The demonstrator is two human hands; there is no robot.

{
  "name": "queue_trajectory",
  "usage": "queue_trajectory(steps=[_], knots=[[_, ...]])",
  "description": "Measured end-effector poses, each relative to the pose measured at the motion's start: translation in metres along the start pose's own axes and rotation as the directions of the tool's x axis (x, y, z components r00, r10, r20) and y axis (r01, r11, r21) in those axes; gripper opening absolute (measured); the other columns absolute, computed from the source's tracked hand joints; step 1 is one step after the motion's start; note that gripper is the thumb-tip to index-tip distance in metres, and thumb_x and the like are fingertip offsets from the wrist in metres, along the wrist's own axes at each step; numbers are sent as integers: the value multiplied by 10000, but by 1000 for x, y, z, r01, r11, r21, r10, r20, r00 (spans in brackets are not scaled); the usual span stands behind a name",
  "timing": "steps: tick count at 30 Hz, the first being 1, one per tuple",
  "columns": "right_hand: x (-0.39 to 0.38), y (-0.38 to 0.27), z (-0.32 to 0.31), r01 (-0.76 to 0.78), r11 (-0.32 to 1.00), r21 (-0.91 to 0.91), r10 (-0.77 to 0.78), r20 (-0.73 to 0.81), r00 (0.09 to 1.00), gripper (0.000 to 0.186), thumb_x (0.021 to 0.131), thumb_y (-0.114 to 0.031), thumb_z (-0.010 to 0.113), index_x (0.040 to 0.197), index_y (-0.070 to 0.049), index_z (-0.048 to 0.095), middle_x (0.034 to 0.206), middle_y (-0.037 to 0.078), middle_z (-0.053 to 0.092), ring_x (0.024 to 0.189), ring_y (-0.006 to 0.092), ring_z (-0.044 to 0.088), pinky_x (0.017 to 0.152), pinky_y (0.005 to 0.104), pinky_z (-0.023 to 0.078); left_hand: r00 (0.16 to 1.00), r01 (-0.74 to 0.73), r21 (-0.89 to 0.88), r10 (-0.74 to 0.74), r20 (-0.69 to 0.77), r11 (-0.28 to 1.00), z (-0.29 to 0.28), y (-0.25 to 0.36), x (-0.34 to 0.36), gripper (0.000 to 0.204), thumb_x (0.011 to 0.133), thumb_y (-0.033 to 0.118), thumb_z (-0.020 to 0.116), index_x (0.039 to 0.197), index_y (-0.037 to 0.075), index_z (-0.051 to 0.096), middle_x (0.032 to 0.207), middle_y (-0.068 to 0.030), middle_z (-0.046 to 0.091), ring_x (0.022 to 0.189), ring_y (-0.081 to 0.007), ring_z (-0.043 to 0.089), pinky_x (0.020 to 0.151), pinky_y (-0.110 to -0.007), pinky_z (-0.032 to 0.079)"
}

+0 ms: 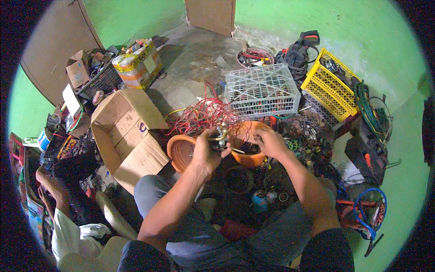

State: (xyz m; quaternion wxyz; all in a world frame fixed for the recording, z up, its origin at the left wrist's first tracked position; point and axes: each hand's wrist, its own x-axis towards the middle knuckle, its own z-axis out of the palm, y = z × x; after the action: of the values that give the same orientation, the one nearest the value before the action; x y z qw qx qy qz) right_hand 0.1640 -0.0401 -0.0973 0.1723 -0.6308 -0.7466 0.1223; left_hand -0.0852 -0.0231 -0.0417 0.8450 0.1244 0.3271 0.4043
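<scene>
My left hand point(206, 152) is closed around a small cluster of metal parts point(221, 136), brass-coloured and silvery; their exact kind is too small to make out. It is held just above the gap between two orange plastic pots. The left pot point(178, 156) lies partly behind my wrist. My right hand point(271, 143) is at the right pot point(249, 160), with its fingers bent together over the far right rim. What those fingers pinch, if anything, I cannot make out. Dark bits show inside this pot. A tangle of thin red wires point(206, 113) lies just beyond both pots.
An open cardboard box point(129, 136) stands to the left. A clear plastic crate point(263, 90) and a yellow crate point(331, 84) stand beyond on the right. Green cable coils point(364, 102) hang at the far right. Another person's arm point(54, 188) shows at the left edge. Loose scrap point(308, 129) surrounds me.
</scene>
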Motion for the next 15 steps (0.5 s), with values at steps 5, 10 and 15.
queue_trajectory(steps=[5,10,15], knots=[[3,-38,-34,213,924,318,-115,-301,947,171,893,-119,638,1049,-50,644,944,157,683,858,363,663,746,430,533,996,73,64,-76,54,995,-1,-10,5,251,957,264,463,1049,75,599,905,-65,651,782,-189,621,680,-299,554],[-11,-63,-49,284,852,441,-156,-304,940,305,880,-95,667,1183,-68,632,987,100,690,876,282,672,772,390,532,991,95,167,-110,83,981,2,-16,6,289,964,288,444,1112,76,572,952,-79,658,806,-194,631,665,-304,572],[-16,-85,-64,302,854,423,-245,-185,952,380,849,-75,709,1221,-64,632,1174,107,633,1026,210,638,808,311,523,989,84,196,-106,103,977,12,-19,-3,344,984,341,397,1134,75,556,995,-94,643,813,-214,641,712,-390,612]])
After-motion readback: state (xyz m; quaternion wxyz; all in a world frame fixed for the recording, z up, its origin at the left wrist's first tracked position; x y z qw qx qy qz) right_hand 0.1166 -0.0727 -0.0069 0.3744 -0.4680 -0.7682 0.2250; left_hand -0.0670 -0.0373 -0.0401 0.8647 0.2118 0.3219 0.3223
